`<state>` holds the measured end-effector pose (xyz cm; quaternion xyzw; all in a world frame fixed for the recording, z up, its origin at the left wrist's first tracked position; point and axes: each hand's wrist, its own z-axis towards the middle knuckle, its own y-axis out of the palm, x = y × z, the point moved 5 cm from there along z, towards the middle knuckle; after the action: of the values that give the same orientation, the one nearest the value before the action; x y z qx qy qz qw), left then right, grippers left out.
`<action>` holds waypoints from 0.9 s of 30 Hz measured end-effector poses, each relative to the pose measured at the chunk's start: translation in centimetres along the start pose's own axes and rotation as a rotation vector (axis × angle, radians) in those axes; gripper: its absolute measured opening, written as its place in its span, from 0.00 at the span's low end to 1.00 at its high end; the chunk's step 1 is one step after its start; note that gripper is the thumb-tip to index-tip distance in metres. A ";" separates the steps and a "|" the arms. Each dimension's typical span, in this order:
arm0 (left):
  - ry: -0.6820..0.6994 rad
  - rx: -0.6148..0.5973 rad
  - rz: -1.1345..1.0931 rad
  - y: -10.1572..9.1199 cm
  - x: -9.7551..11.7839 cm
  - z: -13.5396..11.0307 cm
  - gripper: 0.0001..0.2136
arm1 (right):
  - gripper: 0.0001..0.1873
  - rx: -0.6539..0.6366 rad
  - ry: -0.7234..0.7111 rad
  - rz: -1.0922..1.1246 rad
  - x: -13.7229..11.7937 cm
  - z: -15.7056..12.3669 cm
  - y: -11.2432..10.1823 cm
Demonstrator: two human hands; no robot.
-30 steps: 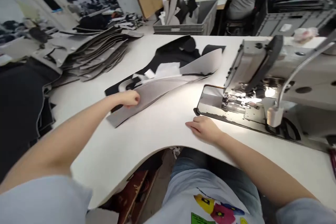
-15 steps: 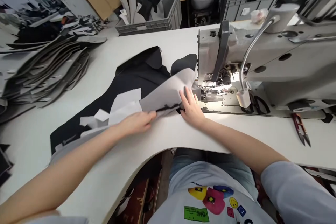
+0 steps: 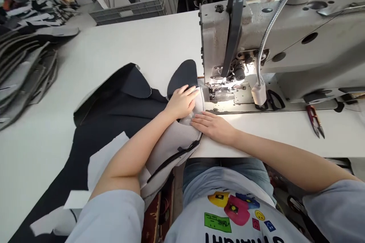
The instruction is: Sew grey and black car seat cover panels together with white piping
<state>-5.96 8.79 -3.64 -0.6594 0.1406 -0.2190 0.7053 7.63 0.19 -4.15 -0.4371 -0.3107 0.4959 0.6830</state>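
Note:
My left hand [image 3: 182,101] lies curled on the end of a grey fabric piece [image 3: 171,148] with a black edge, just left of the needle of the sewing machine [image 3: 228,45]. My right hand [image 3: 212,125] lies flat on the same grey piece at the table's front edge, fingers stretched out and pointing left. The grey piece runs from the lit needle area back over the table edge toward my lap. A large black fabric piece [image 3: 114,114] lies under and left of it.
A lamp on a bendy neck [image 3: 264,45] lights the needle plate. Black scissors [image 3: 273,100] and red thread snips [image 3: 315,119] lie right of the needle. A stack of grey cut pieces [image 3: 25,72] is at the far left; a grey crate [image 3: 137,5] stands behind the table.
Both hands have brought the grey piece to the right, up to the needle. My left hand went from the piece's far left end to its front end; the view swung toward the machine.

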 end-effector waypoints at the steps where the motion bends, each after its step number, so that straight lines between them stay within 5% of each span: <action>1: -0.010 0.035 -0.053 0.4 -0.2 0.0 0.24 | 0.18 0.030 -0.003 -0.026 0.4 -0.2 -0.2; 5: -0.070 0.152 -0.300 -0.5 -0.7 -0.4 0.23 | 0.16 -0.012 -0.019 -0.093 2.3 2.0 0.5; 10: -0.055 -0.036 -0.241 -1.7 0.2 0.1 0.21 | 0.15 -0.128 0.027 -0.080 2.5 4.8 2.2; 15: -0.104 -0.080 0.001 -1.1 0.9 -0.2 0.23 | 0.16 -0.096 0.083 -0.043 1.7 2.0 1.5; 27: -0.034 -0.126 -0.096 0.8 4.3 1.8 0.25 | 0.21 -0.126 0.113 0.030 0.7 -4.3 -1.0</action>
<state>-1.29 8.22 -3.85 -0.7121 0.1102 -0.2320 0.6534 11.98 -0.57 -5.07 -0.5111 -0.2959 0.4601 0.6630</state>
